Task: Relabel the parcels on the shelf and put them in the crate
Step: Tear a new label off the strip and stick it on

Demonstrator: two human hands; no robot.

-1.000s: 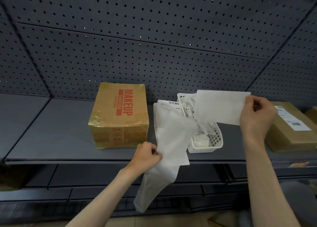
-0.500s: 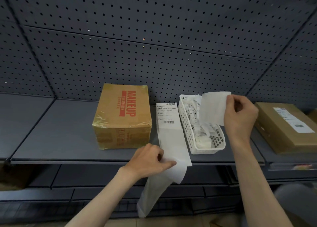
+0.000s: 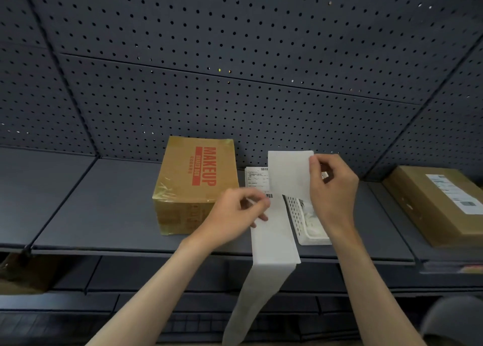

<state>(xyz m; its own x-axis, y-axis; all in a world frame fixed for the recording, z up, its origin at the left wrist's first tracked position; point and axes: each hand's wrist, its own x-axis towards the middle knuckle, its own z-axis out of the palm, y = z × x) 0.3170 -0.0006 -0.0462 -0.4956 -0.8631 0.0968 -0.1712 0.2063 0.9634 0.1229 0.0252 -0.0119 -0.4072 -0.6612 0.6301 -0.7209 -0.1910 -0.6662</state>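
Left hand (image 3: 236, 209) pinches the label strip (image 3: 271, 236) at frame centre, its tail drooping off the shelf (image 3: 104, 215) edge. Right hand (image 3: 333, 189) grips a blank white sheet (image 3: 288, 173), covering most of the white basket (image 3: 298, 220) (contents hard to make out). Behind sits the MAKEUP box (image 3: 196, 183); far right, a labelled brown parcel (image 3: 439, 202), with pegboard (image 3: 235, 58) at the back.

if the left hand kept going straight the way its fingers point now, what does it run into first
The left hand points right along the label strip it pinches. Going straight on, it would probably meet the white basket first, then the right hand; depth is unclear.
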